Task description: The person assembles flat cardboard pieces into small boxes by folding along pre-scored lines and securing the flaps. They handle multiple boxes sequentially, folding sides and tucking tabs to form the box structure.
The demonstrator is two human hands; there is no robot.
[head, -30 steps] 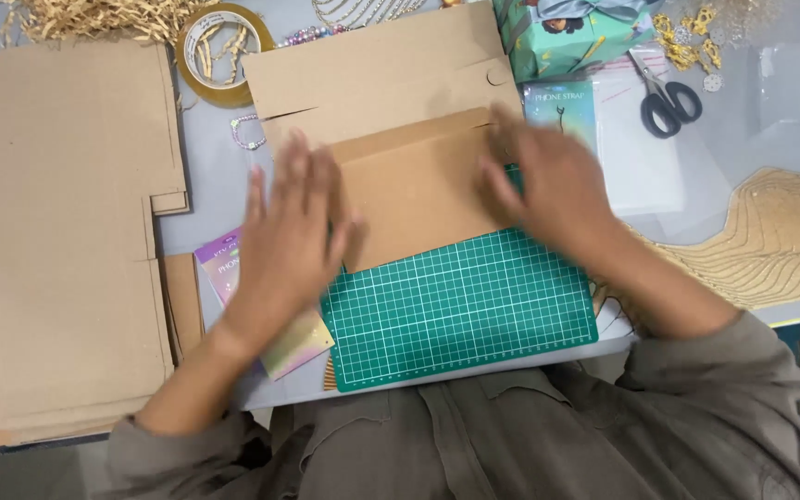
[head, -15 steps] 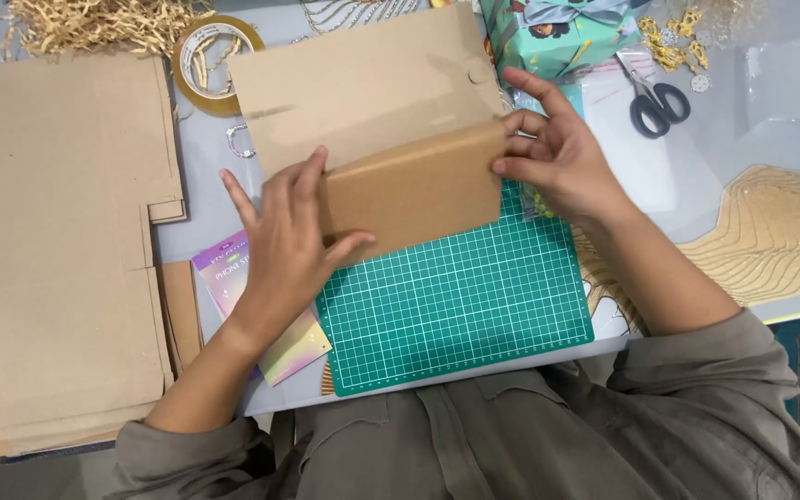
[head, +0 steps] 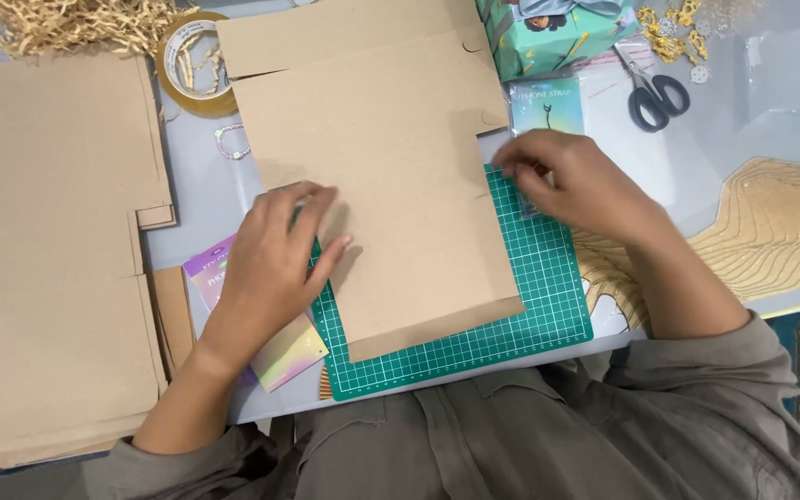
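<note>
Unfolded since half a second ago, the cardboard sheet is now spread flat over the green cutting mat. It is pinned by the flattened left hand; its edge is pinched by the right hand.

Scissors, tape roll and stacked cardboard lie around.

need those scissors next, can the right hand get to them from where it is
Probably yes. The right hand rests at the flat cardboard's right edge, and the scissors lie just beyond it on the table, uncovered, with only flat clear packets between them.
</note>
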